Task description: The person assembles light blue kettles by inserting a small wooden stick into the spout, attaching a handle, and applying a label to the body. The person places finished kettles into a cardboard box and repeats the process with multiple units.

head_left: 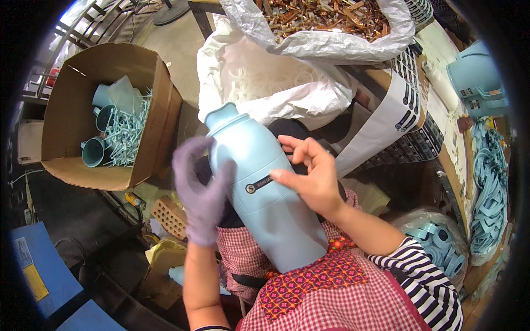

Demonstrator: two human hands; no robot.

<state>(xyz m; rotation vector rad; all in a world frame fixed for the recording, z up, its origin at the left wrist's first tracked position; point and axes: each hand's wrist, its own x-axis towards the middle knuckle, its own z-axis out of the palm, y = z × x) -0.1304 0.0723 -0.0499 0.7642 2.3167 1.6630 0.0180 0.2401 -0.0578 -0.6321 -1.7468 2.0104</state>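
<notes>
A light blue thermos jug body [265, 165] lies tilted across my lap, its flared mouth pointing away from me and its base against my apron. On its front is a dark oblong label [264, 183] with a round emblem. My left hand [201, 185], in a purple glove, is at the jug's left side, blurred, its thumb and fingers curved apart with a gap between them. My bare right hand [312, 174] is over the jug's right side. Its thumb touches the label's right end, and the other fingers are bent and spread near the jug's edge.
A cardboard box [157, 110] at left holds blue cups and thin plastic sprues. Ahead are a white sack [212, 83] of pale rings and a sack [353, 47] of coppery scraps. Blue handles [488, 193] and bagged blue parts [436, 248] lie at right. A perforated brick [168, 218] sits lower left.
</notes>
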